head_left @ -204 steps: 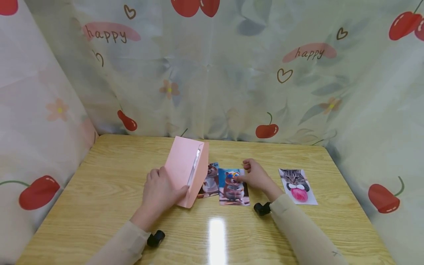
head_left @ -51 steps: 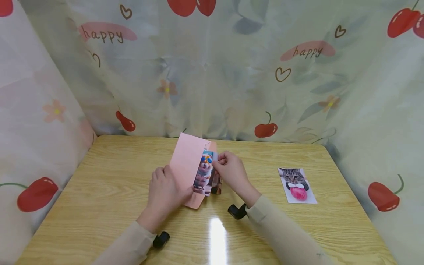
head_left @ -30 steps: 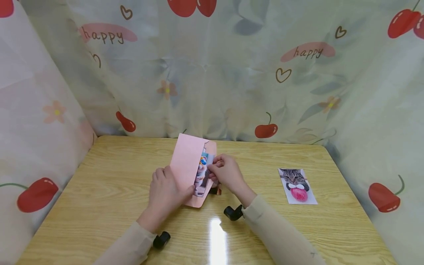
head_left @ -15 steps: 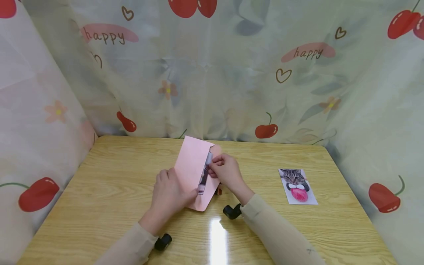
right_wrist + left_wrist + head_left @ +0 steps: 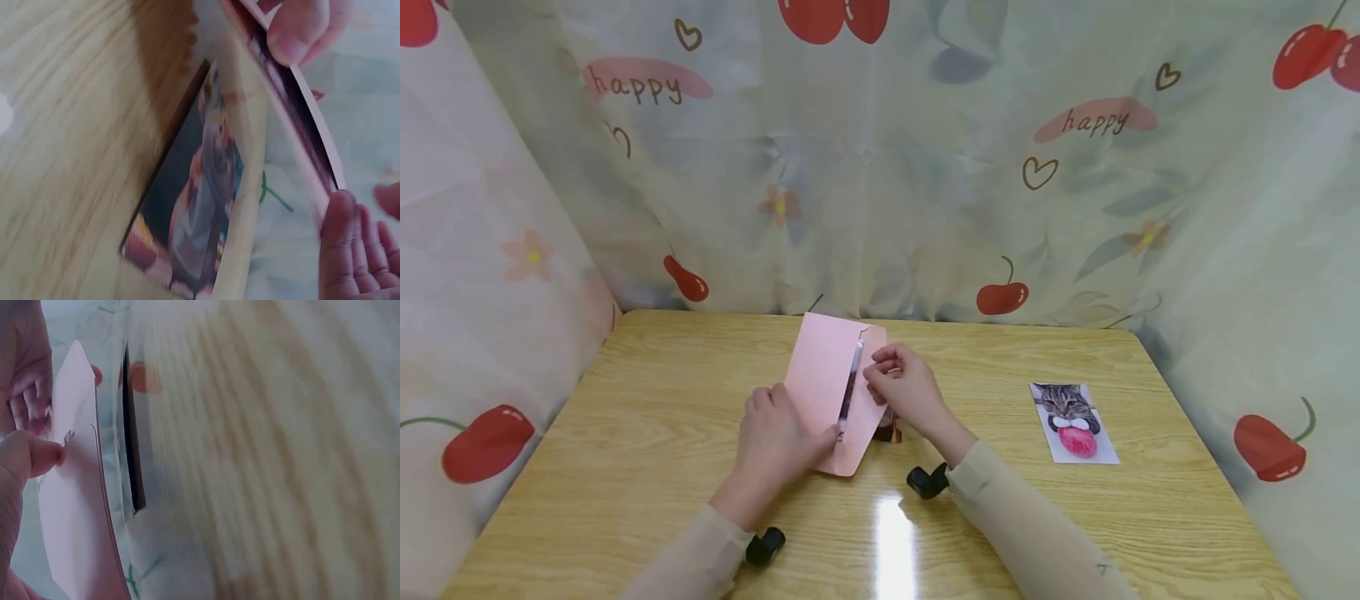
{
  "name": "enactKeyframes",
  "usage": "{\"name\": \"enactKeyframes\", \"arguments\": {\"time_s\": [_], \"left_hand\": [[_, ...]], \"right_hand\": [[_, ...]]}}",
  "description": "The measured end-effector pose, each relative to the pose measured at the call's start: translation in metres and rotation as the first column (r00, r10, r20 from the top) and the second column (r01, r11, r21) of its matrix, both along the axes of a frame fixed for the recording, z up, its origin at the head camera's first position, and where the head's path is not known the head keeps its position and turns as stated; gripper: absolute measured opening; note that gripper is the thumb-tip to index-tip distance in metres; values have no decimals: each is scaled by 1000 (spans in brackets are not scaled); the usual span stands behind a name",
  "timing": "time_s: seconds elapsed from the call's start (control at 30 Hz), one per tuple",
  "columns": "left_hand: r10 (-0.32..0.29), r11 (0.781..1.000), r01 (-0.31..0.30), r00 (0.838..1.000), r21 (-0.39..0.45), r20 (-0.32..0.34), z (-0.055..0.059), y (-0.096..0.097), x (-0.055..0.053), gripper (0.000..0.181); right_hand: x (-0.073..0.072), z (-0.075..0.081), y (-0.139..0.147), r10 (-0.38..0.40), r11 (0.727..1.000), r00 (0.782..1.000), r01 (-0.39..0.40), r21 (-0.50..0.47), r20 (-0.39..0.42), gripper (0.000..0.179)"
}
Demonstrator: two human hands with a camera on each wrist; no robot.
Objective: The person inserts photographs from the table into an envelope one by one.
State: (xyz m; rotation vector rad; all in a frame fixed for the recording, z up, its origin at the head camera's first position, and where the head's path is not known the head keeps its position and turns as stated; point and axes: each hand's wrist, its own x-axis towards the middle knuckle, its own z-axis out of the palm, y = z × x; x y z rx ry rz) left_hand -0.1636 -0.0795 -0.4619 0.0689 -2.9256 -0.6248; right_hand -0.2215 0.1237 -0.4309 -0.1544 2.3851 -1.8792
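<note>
Pink paper envelope point(image 5: 820, 367) tilts above the middle of the wooden counter point(image 5: 625, 408), a shiny picture card point(image 5: 850, 385) inside. The left hand point(image 5: 772, 442) grips it; the right hand point(image 5: 910, 390), thumb and fingers apart, is at its right flap point(image 5: 862, 421). If the left hand slips, that card could slide out onto the brown animal picture card point(image 5: 195, 206).

Envelope point(image 5: 822, 367) in my grip: plain pale pink. Photo point(image 5: 851, 387) within the envelope: thin strip, whitish and dark brown. Bear card point(image 5: 203, 187) just right of the envelope: grey figure, darker ground, reddish corner. Cat card point(image 5: 1075, 422) farther right of the envelope: grey tabby, bright pink ball, white ground. Table point(image 5: 647, 400) under the envelope: yellow-tan woodgrain. Curtain point(image 5: 880, 233) behind the envelope: off-white, red cherries, brown hearts, orange flowers.
</note>
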Motion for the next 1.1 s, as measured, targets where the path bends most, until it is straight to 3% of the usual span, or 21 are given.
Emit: {"name": "enactKeyframes", "arguments": {"time_s": [0.13,0.27,0.43,0.83,1.1], "left_hand": [[28,999,-28,1000,-16,13,0,-9,-4,102],[43,999,-43,999,-12,1,1,-18,-6,102],[63,998,-63,998,-7,4,2,-30,-8,102],[106,994,-105,993,-20,50,7,-56,-11,104],[125,992,-123,987,-19,103,7,-60,-12,104]], "right_hand": [[-2,1,9,2,1000,998,-2,1,-67,34],[-5,2,17,27,1000,996,-27,1,-80,38],[-9,-3,24,48,991,996,-38,130,-71,43],[-23,-26,24,131,938,989,-148,315,73,71],[-26,-36,26,146,898,984,-175,403,102,67]]}}
